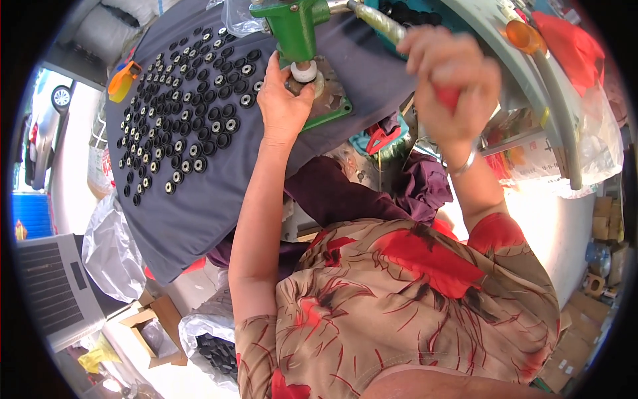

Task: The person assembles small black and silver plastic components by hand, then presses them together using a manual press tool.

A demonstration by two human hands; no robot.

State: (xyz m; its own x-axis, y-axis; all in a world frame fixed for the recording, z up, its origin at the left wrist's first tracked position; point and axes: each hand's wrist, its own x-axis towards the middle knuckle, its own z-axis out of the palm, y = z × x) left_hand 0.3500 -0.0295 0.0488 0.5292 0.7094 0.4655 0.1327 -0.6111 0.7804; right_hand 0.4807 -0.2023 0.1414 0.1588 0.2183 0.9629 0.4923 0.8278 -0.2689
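Observation:
A green hand press (292, 30) stands at the table's far edge, with a white collar (304, 72) at the lower end of its ram. My left hand (282, 103) is curled round the spot under the ram, thumb and forefinger on either side of it. Something dark lies between those fingers, too hidden to name. My right hand (455, 83), smeared by motion, is closed round the press lever (379, 21) to the right, and a bit of red shows within its grip. Many small black rings (178, 146), some with pale metal centres, are spread over the table left of my left hand.
Dark grey cloth (193, 229) covers the table. An orange-yellow tool (123, 81) lies at its left edge, and a clear plastic bag (242, 18) sits behind the rings. Below left are an open carton (156, 332) and a bag of black parts (216, 352). A grey-green curved frame (531, 73) stands right.

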